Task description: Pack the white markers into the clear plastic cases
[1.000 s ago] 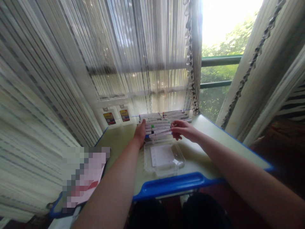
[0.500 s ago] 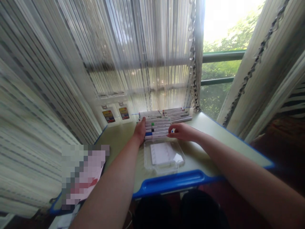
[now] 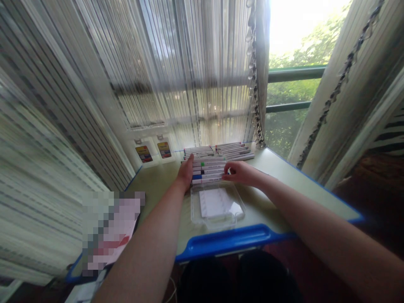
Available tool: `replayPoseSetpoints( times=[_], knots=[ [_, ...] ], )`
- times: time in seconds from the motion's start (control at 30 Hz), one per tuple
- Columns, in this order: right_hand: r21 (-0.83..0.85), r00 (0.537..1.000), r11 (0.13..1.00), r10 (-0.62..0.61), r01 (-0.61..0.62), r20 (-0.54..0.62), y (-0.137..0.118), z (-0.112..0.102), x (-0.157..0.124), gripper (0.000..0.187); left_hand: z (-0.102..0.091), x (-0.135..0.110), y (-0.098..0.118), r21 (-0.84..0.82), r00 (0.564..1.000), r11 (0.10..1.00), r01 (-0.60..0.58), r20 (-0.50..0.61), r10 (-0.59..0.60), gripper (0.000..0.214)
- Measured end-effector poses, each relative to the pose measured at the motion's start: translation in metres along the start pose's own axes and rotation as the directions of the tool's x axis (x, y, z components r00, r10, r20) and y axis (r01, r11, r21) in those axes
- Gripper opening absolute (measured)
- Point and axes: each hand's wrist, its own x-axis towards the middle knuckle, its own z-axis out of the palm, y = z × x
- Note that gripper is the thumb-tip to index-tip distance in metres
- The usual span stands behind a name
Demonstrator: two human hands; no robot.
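Leftmost, the left hand (image 3: 185, 173) clasps the row of markers (image 3: 209, 171) by its left ends, thumb along them, other fingers mostly hidden. These markers lie crosswise between both hands, just beyond a clear case (image 3: 236, 209). Rightmost, the right hand (image 3: 241, 172) curls thumb and forefinger at the nearest marker's right end; whether they pinch it, I cannot tell.

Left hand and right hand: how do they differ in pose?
The left hand is at the left end of the near markers, the right hand at their right end. The left hand's thumb points forward; the right hand's fingers curl inward. Both are bare.
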Motion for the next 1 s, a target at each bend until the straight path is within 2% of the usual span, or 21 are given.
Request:
replayPoseSetpoints(
  times=[0.13,0.2,0.3,0.37,0.53,0.63,0.73,0.87,1.0],
  knots=[
    [0.109,0.998,0.992,0.065,-0.061,-0.028,0.0,-0.001,-0.002,0.034,0.0,0.0,-0.001,-0.038,1.0,0.999,-0.006,0.005,0.007,0.055],
    [0.226,0.991,0.966,0.129,-0.121,-0.021,0.0,0.0,-0.004,0.05,-0.001,0.0,-0.001,-0.041,1.0,0.999,-0.011,-0.008,0.01,0.055],
    [0.448,0.98,0.872,0.184,-0.197,0.072,-0.001,0.001,-0.005,0.086,-0.002,0.002,-0.002,-0.019,0.999,1.0,-0.008,-0.043,0.007,0.054],
    [0.536,0.978,0.818,0.166,-0.209,0.127,-0.001,0.002,-0.005,0.098,-0.002,0.003,-0.002,-0.008,0.998,1.0,-0.007,-0.059,0.006,0.054],
    [0.587,0.976,0.782,0.133,-0.212,0.175,0.002,0.003,-0.003,0.08,0.001,0.001,0.0,-0.044,0.999,0.999,0.003,-0.042,-0.005,0.052],
    [0.6,0.983,0.779,0.145,-0.184,0.114,0.006,0.006,0.0,0.076,0.004,-0.005,0.006,-0.048,0.998,0.999,0.0,-0.061,-0.003,0.048],
    [0.569,0.991,0.813,0.129,-0.128,0.039,0.011,0.009,0.002,0.066,0.005,-0.01,0.012,-0.027,0.998,0.999,-0.025,-0.066,0.023,0.045],
    [0.498,0.994,0.863,0.111,-0.087,-0.019,0.017,0.011,0.005,0.045,0.005,-0.012,0.018,-0.022,0.999,0.999,-0.035,0.026,0.036,0.038],
    [0.432,0.986,0.895,0.154,-0.115,-0.057,0.021,0.009,0.006,0.036,0.007,-0.014,0.022,0.163,0.993,0.984,-0.073,0.108,0.056,0.025]
  ],
)
